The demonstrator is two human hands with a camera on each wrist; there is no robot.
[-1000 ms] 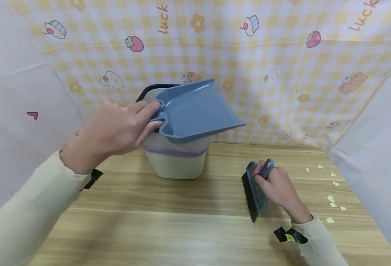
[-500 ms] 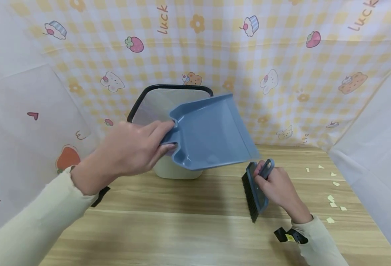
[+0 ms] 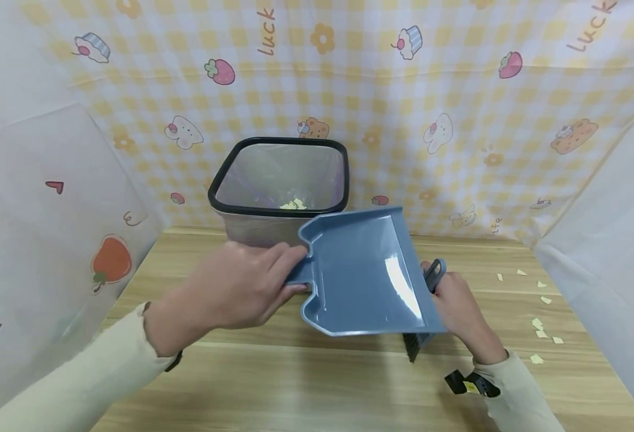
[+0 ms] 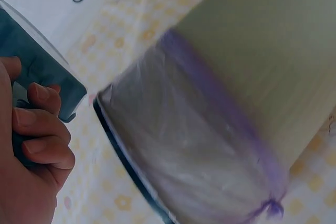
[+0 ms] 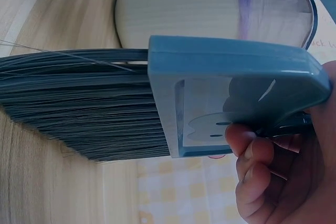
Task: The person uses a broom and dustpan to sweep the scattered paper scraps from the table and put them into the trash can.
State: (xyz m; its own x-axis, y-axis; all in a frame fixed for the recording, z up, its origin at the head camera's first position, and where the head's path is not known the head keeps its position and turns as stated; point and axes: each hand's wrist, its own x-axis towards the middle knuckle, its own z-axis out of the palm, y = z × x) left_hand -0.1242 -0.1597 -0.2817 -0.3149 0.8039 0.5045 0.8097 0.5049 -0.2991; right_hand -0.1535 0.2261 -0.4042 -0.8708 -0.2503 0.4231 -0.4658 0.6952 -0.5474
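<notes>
The blue dustpan has moved toward 5 o'clock, away from over the bin. It is wide, smooth and shiny, held up over the table. At its 9 o'clock, the left hand pinches its handle; at its 3 o'clock, the right hand curls its fingers on the blue brush. The table has wood stripes; a yellow checked cloth hangs at 12 o'clock. Small pale scraps lie at 3 o'clock. The bin, at 11 o'clock, wears a see-through bag with more bits inside.

Blue dustpan, yellow checked cloth
</notes>
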